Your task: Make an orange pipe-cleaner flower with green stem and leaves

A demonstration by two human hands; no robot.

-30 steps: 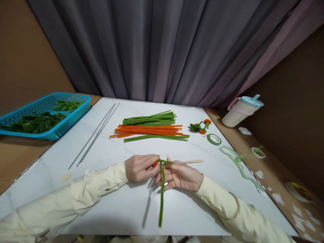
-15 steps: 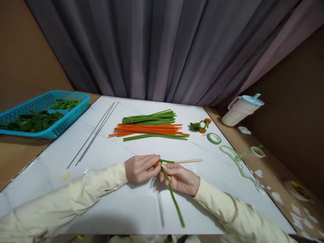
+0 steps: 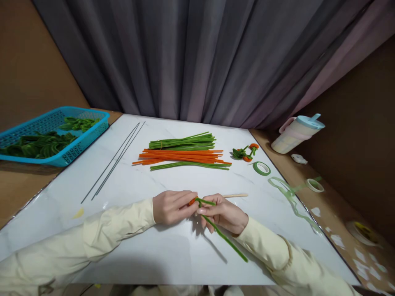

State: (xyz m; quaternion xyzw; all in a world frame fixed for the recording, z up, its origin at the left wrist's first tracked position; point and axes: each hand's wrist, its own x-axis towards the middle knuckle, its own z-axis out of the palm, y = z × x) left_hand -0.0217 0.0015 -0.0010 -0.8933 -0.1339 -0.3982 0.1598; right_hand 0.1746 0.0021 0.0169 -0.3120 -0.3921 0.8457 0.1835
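Fingers and thumb of my left hand (image 3: 174, 206) pinch a small orange fuzzy piece (image 3: 193, 201), mostly covered by the fingertips. A green pipe cleaner (image 3: 230, 241) is joined to it, with one short end pointing right and one long end slanting down to the right. My right hand (image 3: 224, 213) is closed, thumb and fingers gripping the green pipe cleaner close to the orange piece. Behind the right hand a thin wooden stick (image 3: 236, 195) lies on the white tabletop (image 3: 148, 246), partly hidden.
Green pipe cleaners (image 3: 182, 142) and orange pipe cleaners (image 3: 182, 156) lie mid-table. Finished orange-and-green pieces (image 3: 247, 153) and green tape (image 3: 261, 168) sit to the right, near a tumbler (image 3: 296, 133). Dark wires (image 3: 114, 162) and a blue basket (image 3: 86, 137) are left.
The long end of the green pipe cleaner has swung to the right. My right hand has shifted slightly right and now covers part of the stick.
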